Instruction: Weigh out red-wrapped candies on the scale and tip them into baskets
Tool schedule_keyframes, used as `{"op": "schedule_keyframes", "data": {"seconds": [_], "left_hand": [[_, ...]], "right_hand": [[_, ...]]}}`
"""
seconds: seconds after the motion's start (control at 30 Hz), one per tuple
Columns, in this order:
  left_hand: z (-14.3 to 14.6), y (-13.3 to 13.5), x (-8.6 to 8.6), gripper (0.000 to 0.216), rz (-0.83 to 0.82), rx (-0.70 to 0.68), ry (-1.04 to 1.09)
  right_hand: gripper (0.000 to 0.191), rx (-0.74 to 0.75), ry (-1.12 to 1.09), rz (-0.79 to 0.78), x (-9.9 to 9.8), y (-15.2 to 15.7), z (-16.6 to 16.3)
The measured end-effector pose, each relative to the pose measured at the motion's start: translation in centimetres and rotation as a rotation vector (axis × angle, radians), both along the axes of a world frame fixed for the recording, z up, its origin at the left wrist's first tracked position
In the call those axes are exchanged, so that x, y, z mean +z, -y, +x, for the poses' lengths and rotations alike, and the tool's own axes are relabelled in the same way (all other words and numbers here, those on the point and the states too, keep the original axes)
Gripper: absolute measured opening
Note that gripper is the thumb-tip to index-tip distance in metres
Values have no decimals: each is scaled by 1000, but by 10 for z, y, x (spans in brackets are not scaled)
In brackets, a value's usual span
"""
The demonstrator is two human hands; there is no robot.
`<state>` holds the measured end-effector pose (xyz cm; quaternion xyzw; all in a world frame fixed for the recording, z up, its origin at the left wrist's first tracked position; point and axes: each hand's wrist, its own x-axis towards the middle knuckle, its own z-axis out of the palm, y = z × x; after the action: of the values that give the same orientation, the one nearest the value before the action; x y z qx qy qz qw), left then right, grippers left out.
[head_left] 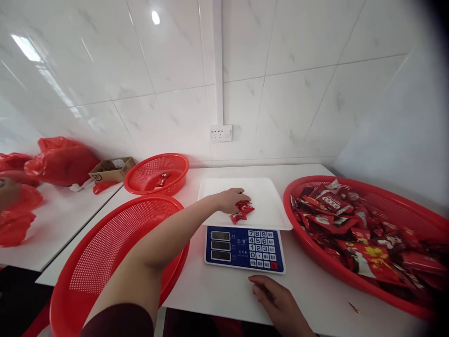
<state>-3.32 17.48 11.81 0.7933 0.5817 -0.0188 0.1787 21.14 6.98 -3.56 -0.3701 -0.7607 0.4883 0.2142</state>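
My left hand (pixel 232 200) reaches over the white pan of the digital scale (pixel 261 187), its fingers curled down around small red snack packets (pixel 242 213). Some packets lie on the pan under the fingertips; how many are in the grip is hidden. Below the pan is the scale's blue keypad panel (pixel 243 249) with its three small display windows. My right hand (pixel 275 299) rests on the white table just in front of the scale, fingers loosely bent, thumb apart from the index finger, holding nothing.
A large red basket (pixel 293 220) full of red packets stands on the right. To the left are a red basket (pixel 105 220) under my forearm and a smaller one (pixel 136 180) with a few packets. Farther left are a cardboard box (pixel 112 169), red bags (pixel 66 161) and another person's hand (pixel 10 193).
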Motion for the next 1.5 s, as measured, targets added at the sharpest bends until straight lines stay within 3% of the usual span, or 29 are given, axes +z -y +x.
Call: {"op": "schedule_keyframes", "data": {"seconds": [0.13,0.27,0.43,0.53,0.63,0.7,0.83,0.9,1.03,1.2,1.33,1.5], "left_hand": [[-8,-1,2,51,20,25,23],[-19,7,8,35,104,170,51],[-43,42,33,34,143,365,94],[-69,79,57,32,65,396,104],[-94,117,79,31,-187,370,50],[-102,134,86,38,-249,373,-28],[-84,133,77,40,-41,392,8],[-64,116,61,34,39,298,19],[-31,72,22,49,154,57,-124],[-20,38,-7,31,181,-15,-202],[-28,45,5,28,201,85,-277],[-52,104,47,35,266,291,-323]], "right_hand": [[36,7,-6,13,3,0,-1],[36,15,-16,14,5,-1,-2],[36,0,-2,40,4,0,-1],[36,-10,-2,51,5,-1,-1],[36,-8,-8,55,5,-2,-2],[35,5,-12,41,3,-3,-3],[35,21,-11,28,-7,-5,-3],[36,13,-12,37,-11,-5,-3],[37,-20,-11,52,-9,-3,-1],[36,-28,-7,66,-1,0,-1],[35,-20,-1,63,1,-1,-1],[31,25,-12,62,2,0,-1]]}}
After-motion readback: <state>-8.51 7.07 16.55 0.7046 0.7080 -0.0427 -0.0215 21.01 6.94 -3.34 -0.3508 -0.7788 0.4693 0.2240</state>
